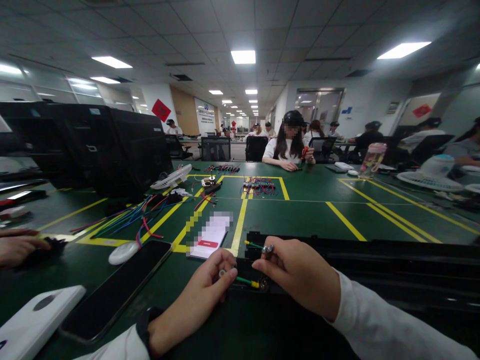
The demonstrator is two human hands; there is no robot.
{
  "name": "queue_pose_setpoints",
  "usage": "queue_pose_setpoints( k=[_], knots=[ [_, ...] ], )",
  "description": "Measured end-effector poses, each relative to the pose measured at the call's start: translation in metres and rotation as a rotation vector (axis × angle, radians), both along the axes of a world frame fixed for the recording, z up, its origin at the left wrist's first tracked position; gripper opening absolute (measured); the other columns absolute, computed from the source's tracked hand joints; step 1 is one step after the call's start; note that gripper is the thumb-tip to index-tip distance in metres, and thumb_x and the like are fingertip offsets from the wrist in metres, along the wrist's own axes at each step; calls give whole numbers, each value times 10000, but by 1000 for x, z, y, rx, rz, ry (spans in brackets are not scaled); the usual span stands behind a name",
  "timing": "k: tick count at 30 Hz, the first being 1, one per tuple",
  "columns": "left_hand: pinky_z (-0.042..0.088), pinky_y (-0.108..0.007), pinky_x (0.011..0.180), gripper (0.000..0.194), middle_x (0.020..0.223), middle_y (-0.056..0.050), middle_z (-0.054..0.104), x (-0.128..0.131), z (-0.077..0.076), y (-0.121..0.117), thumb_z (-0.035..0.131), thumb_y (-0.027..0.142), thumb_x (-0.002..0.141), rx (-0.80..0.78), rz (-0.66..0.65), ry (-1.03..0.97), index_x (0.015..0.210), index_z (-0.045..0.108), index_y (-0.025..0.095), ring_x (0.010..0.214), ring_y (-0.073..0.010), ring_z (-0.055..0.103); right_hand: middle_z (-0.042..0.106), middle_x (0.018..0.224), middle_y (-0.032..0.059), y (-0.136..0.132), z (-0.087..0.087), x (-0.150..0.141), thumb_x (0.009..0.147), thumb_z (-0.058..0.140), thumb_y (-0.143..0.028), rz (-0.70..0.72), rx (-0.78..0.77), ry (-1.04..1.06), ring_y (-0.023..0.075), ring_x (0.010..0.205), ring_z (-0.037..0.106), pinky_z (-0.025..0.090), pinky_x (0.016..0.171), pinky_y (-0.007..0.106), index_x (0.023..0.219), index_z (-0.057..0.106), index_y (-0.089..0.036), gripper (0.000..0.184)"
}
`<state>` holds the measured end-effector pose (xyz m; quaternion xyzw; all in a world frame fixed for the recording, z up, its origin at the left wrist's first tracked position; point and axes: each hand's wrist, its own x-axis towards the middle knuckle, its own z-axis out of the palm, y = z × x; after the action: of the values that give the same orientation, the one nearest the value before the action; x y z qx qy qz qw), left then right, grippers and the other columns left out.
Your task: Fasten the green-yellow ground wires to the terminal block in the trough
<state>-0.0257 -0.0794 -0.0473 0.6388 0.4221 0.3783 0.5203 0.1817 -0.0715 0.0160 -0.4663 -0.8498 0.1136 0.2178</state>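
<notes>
My left hand [208, 285] is closed in a pinch at one end of a short green wire [244, 280], with a small metal ring [222, 273] showing at its fingertips. The wire's yellow-sleeved end meets a round metal fastener [264, 285] on a long black panel [360, 260]. Just above, my right hand [300, 267] has its fingers closed on small shiny metal hardware [267, 249], whose exact kind I cannot make out. A second green wire with a yellow end [254, 244] reaches to these fingers.
A dark phone [116, 290], a white box-like device [41, 320] and a white disc [123, 253] lie left. Beyond are loose coloured wires [138, 215], a pale sheet [212, 235] and black computer cases [112, 145]. Another person's hand [22, 247] is at far left; a co-worker [288, 145] sits opposite.
</notes>
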Motion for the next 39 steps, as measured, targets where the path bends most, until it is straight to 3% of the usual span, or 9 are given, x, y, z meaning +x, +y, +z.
queue_pose_setpoints(
  k=[23, 33, 39],
  knots=[
    [370, -177, 460, 146, 713, 52, 408, 1, -1, 0, 471, 348, 858, 1, 0, -5, 911, 449, 214, 562, -81, 396, 545, 573, -56, -3, 5, -1, 834, 517, -399, -13, 2, 53, 87, 511, 453, 164, 494, 238, 716, 478, -194, 239],
    [367, -172, 458, 144, 697, 57, 410, 1, 0, 1, 469, 347, 860, 0, 5, 9, 911, 448, 214, 550, -76, 392, 540, 587, -45, -4, 2, -1, 836, 497, -342, -1, 1, 21, 89, 512, 445, 168, 491, 237, 749, 480, -195, 172],
    [360, -171, 457, 149, 693, 58, 407, 1, -1, 1, 473, 347, 861, 1, -1, -2, 914, 447, 211, 551, -75, 387, 569, 665, -26, -5, 6, 4, 836, 467, -261, 59, -6, -20, 99, 572, 474, 227, 524, 232, 786, 498, -198, 86]
  ],
)
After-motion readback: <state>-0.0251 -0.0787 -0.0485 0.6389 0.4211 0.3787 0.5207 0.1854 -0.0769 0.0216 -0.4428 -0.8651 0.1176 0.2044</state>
